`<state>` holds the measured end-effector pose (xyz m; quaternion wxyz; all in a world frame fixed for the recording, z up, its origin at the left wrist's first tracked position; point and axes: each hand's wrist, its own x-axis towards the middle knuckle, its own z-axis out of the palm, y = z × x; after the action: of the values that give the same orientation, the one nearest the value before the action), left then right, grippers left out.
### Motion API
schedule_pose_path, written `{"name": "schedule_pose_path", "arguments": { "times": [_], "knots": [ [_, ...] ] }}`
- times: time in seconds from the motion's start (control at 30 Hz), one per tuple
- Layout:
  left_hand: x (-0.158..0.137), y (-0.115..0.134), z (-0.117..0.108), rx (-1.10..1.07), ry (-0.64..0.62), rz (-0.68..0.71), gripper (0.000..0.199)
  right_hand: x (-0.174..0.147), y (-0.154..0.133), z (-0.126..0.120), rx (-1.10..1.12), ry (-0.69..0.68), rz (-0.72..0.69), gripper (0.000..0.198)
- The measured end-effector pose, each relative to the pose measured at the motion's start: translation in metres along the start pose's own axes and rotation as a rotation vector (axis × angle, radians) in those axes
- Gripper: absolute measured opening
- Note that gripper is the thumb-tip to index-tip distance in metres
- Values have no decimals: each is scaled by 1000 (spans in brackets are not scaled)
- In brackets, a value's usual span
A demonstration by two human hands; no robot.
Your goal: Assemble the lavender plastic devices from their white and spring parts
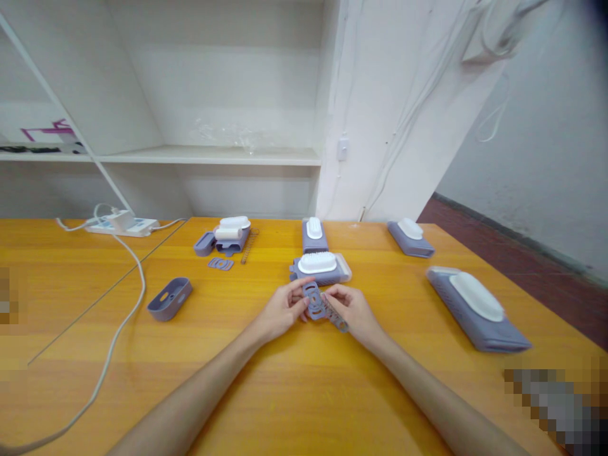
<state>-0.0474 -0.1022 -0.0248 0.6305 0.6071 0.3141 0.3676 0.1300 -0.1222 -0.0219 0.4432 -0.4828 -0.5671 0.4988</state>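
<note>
My left hand (281,310) pinches a flat grey-purple plastic plate (313,300) with rounded cut-outs, holding it upright over the table. In my right hand (355,311) is a metal coil spring (336,314), its upper end touching or very close to the plate's right side. Whether the two are joined I cannot tell. Just beyond my fingers lies a grey-purple case with a white bristled brush head (317,261) on top. An oval grey-purple cup-like part (170,299), hollow side up, rests to the left of my left hand.
Similar grey-purple cases with white tops stand at the back middle (314,234), back right (411,237) and right (479,307). At the back left are another spring (249,246), flat plates (221,263) and a small tray (205,243). A white cable (141,285) runs from a power strip (142,227).
</note>
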Motion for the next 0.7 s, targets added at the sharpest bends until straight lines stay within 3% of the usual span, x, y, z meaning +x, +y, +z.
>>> {"name": "schedule_pose_path", "arguments": {
  "times": [0.2, 0.5, 0.7],
  "knots": [
    [1, -3, 1, 21, 10, 1, 63, -1, 2, 4, -18, 70, -24, 26],
    [0, -3, 1, 16, 49, 11, 64, -12, -2, 3, -369, 14, -355, 29],
    [1, -4, -1, 11, 57, 3, 69, -10, -1, 5, -399, 67, -316, 27]
  ]
}}
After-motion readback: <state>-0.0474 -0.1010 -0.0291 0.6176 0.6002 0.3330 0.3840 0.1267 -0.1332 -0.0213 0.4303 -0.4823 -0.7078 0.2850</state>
